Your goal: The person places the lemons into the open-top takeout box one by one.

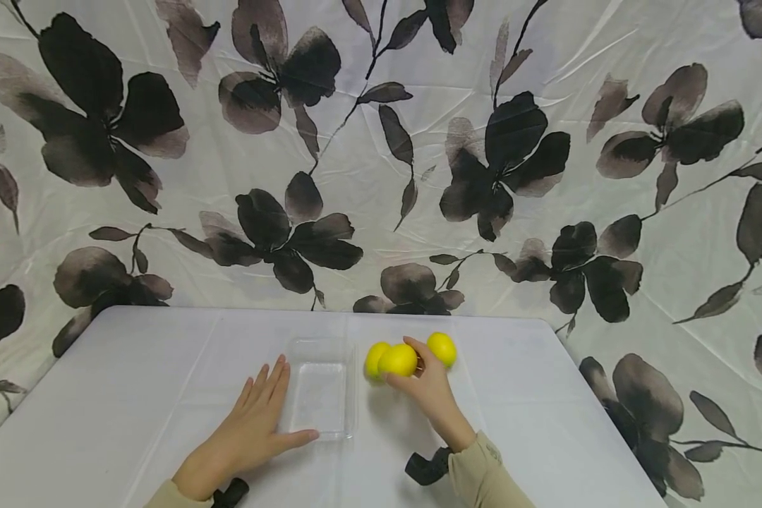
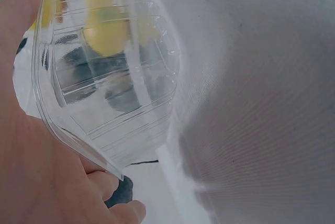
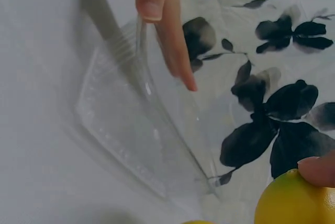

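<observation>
A clear plastic container (image 1: 351,395) stands on the white-covered table. My left hand (image 1: 250,423) rests against its left side, fingers straight, the thumb reaching along the near edge. In the left wrist view the container's rim (image 2: 44,101) lies along that hand. To the right of the container, my right hand (image 1: 432,391) grips a yellow lemon (image 1: 397,361) between thumb and fingers. The held lemon (image 3: 293,200) also shows at the lower right of the right wrist view. Behind it, partly covered, is another lemon (image 1: 373,361). A third lemon (image 1: 442,349) sits just beyond the right hand.
A white cloth covers the table (image 1: 508,423). Past its far edge hangs a pale curtain (image 1: 406,85) with dark flowers. Black straps (image 1: 427,467) show at both wrists, beside beige sleeves (image 1: 489,476).
</observation>
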Available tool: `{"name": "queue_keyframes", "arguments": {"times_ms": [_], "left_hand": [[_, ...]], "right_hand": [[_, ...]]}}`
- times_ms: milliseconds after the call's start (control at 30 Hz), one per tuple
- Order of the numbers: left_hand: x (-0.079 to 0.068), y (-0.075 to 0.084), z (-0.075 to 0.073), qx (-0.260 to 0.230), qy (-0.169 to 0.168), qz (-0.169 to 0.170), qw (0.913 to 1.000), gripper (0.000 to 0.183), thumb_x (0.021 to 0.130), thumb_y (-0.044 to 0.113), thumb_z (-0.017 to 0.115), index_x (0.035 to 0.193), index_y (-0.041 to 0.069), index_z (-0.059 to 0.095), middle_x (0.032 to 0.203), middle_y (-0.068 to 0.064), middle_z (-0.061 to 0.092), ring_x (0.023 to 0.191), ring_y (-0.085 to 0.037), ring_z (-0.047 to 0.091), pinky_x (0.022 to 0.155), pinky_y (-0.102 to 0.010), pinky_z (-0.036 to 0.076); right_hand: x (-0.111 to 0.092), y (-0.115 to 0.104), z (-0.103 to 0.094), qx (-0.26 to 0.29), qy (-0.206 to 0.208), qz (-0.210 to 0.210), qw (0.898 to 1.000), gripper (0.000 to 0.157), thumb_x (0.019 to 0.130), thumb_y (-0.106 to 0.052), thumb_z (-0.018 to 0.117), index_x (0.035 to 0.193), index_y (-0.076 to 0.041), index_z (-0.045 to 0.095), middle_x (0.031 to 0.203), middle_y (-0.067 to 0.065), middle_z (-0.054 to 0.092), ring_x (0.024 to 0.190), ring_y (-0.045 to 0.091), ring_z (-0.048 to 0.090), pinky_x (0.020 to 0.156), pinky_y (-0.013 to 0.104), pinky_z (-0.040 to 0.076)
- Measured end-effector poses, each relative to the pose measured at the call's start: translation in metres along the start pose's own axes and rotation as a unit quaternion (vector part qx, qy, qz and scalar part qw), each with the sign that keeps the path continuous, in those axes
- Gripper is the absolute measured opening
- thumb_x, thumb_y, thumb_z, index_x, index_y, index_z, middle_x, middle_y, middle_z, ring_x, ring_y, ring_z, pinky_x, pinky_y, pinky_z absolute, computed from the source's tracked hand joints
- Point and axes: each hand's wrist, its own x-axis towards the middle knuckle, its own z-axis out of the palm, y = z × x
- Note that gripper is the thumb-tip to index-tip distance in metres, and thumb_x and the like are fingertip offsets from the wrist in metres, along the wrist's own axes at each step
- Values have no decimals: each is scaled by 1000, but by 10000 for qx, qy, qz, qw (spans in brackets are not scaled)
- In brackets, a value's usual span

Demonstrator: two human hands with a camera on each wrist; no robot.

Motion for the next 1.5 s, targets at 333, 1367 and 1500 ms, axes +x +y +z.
{"name": "queue_keyframes", "arguments": {"times_ms": [333,1367,1500], "left_hand": [[0,-1,0,61,-28,-8,10000,122,78,75,63,154,-9,17,163,-23,7,147,-48,6,116,-65,8],[0,-2,0,3,39,119,9999,122,78,77,62,153,-10,20,163,-24,11,147,-49,10,115,-66,9],[0,-2,1,2,32,116,9999,122,78,77,62,153,-10,20,163,-23,11,147,-48,9,115,-66,9]], "right_hand": [[27,-31,44,-59,-344,157,9993,75,78,-19,83,143,-6,48,141,14,51,119,30,53,106,48,43],[56,-49,125,-2566,-1409,411,9553,52,72,-31,88,107,-4,60,89,5,61,80,20,56,76,32,53],[55,-45,129,-2652,-1367,345,9538,51,72,-31,88,106,-4,61,87,5,61,77,19,57,74,31,54]]}}
